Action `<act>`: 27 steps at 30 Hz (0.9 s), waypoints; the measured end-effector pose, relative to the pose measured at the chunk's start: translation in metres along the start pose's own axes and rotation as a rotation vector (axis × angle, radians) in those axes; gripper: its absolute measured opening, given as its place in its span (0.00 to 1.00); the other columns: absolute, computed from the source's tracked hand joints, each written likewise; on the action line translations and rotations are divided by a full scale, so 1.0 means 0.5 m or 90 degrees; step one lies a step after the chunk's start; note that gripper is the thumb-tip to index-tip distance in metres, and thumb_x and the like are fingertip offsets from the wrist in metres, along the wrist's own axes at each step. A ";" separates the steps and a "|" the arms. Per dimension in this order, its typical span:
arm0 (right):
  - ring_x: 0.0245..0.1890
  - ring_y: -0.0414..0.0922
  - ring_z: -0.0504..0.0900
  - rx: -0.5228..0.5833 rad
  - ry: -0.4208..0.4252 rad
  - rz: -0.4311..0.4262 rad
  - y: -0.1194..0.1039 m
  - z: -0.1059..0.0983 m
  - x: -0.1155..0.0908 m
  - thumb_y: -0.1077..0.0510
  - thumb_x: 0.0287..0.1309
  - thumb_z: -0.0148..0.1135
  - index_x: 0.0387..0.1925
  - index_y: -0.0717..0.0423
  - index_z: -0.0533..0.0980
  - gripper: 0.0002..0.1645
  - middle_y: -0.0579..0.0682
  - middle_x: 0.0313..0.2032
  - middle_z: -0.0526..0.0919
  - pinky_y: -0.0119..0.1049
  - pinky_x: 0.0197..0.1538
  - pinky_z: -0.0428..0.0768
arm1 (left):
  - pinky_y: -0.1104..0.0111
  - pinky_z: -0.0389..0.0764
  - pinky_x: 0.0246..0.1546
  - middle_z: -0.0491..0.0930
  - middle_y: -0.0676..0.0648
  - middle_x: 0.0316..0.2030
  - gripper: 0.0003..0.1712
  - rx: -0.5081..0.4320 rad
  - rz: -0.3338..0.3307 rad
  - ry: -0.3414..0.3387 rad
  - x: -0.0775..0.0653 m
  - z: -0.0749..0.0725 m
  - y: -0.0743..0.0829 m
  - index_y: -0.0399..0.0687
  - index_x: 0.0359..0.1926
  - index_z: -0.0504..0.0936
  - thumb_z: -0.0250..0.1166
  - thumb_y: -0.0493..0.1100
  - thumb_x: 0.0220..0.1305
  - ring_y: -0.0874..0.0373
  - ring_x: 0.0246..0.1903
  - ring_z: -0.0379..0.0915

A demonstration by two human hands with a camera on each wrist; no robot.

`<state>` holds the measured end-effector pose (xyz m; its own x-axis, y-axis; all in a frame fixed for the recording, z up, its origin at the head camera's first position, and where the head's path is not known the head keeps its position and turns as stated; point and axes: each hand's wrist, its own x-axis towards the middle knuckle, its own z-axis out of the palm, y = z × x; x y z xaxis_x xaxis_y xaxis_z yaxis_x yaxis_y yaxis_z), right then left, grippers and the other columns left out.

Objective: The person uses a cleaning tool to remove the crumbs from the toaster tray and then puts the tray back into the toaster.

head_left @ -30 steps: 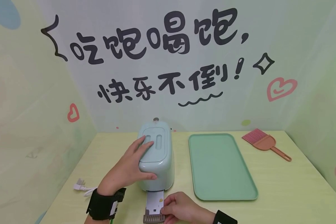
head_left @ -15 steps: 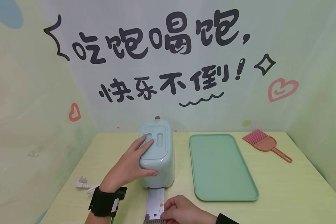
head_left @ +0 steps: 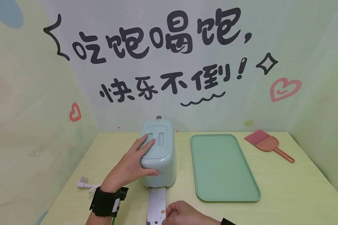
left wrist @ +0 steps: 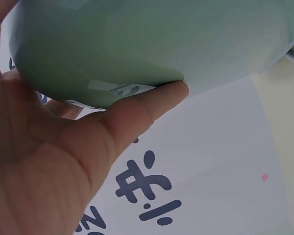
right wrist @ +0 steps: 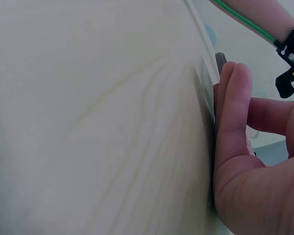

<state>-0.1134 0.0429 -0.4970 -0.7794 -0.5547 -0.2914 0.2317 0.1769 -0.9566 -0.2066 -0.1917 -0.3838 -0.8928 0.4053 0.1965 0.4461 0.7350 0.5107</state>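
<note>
Left hand (head_left: 129,168) spread wide on the pale blue appliance (head_left: 163,161), fingers over its lid, thumb across the near end; appliance stands upright at the back-middle of the table (head_left: 281,187), two recesses in the lid, a small dark knob (head_left: 158,117) behind. Right hand (head_left: 186,214) has fingers bent in, pinching the right edge of a flat metal tray (head_left: 157,203) that sticks out from the base of the appliance toward the person, a few yellowish spots on it; head view cuts off its near end. Left wrist view gives what head view can't: the thumb (left wrist: 147,105) laid straight against the glossy shell, wall lettering mirrored in it; no sight of the metal tray from there. Right wrist view is mostly pale wood grain, with the right hand's fingers against a dark edge piece (right wrist: 220,61), a green cable (right wrist: 245,19) and black wrist device (right wrist: 291,58) on the other arm; thumb contact there is hidden, can't tell. Only head view has the rest: green tray (head_left: 225,168) right of the appliance, well apart; brown tool with pink ridged blade (head_left: 266,143) beyond it; white plug (head_left: 84,184) and cord beside the left wristband (head_left: 104,201).
</note>
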 end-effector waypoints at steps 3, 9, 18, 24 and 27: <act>0.21 0.31 0.72 0.021 -0.020 -0.005 0.001 0.001 -0.005 0.67 0.58 0.66 0.31 0.58 0.80 0.03 0.40 0.20 0.79 0.24 0.28 0.69 | 0.42 0.74 0.67 0.46 0.46 0.85 0.66 -0.002 0.005 0.002 0.000 -0.001 0.000 0.58 0.84 0.60 0.86 0.59 0.48 0.34 0.81 0.46; 0.23 0.32 0.76 0.013 -0.050 -0.013 0.010 -0.001 -0.007 0.69 0.59 0.62 0.33 0.63 0.80 0.02 0.41 0.22 0.81 0.24 0.31 0.73 | 0.42 0.74 0.67 0.46 0.47 0.85 0.66 -0.004 0.011 0.004 0.000 -0.001 -0.002 0.58 0.84 0.60 0.86 0.59 0.48 0.34 0.81 0.47; 0.25 0.33 0.76 0.007 -0.063 -0.008 0.018 -0.002 -0.010 0.71 0.57 0.61 0.34 0.67 0.80 0.04 0.42 0.23 0.79 0.23 0.34 0.74 | 0.42 0.75 0.66 0.46 0.46 0.85 0.67 -0.008 0.012 0.004 0.000 0.001 -0.004 0.58 0.84 0.60 0.87 0.59 0.47 0.34 0.81 0.47; 0.24 0.34 0.75 -0.001 -0.037 0.025 0.022 0.005 -0.016 0.73 0.58 0.63 0.33 0.63 0.80 0.05 0.42 0.22 0.78 0.25 0.34 0.74 | 0.42 0.75 0.66 0.46 0.47 0.85 0.67 -0.007 0.003 -0.001 0.001 0.001 -0.002 0.59 0.84 0.59 0.87 0.59 0.47 0.33 0.81 0.46; 0.24 0.35 0.74 -0.001 -0.029 0.037 0.023 0.009 -0.020 0.74 0.58 0.62 0.33 0.67 0.79 0.03 0.42 0.21 0.78 0.25 0.34 0.73 | 0.41 0.74 0.66 0.46 0.47 0.85 0.67 -0.008 0.001 -0.002 0.001 0.001 -0.001 0.59 0.84 0.59 0.87 0.58 0.48 0.33 0.82 0.44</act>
<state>-0.1004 0.0467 -0.5051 -0.7375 -0.5800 -0.3460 0.2745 0.2106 -0.9382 -0.2072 -0.1916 -0.3847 -0.8920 0.4080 0.1944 0.4463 0.7272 0.5215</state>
